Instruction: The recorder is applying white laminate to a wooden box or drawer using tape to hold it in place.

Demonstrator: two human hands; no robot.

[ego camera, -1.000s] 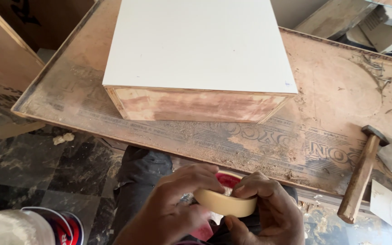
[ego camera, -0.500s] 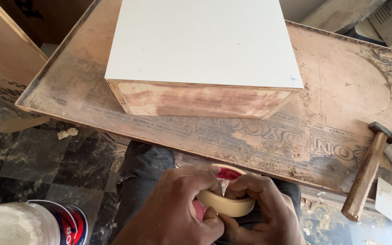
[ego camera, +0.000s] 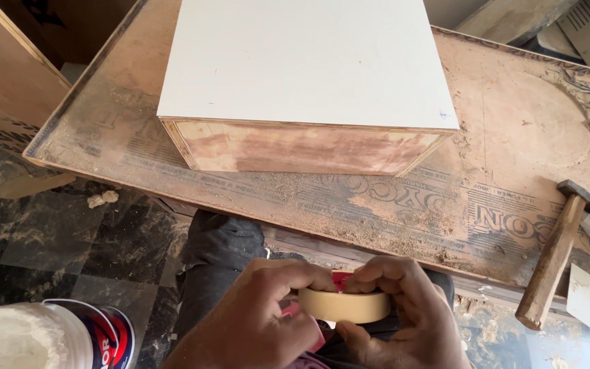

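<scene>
Since a second ago, both hands have drawn tighter around the beige roll of masking tape (ego camera: 344,305), nearer the dusty plywood workbench (ego camera: 507,198): the left hand (ego camera: 257,318) fingers now curl over its top, the right hand (ego camera: 404,314) thumb beneath it.

Both wrists and the white tub (ego camera: 42,338) are cut off by the bottom edge.
</scene>
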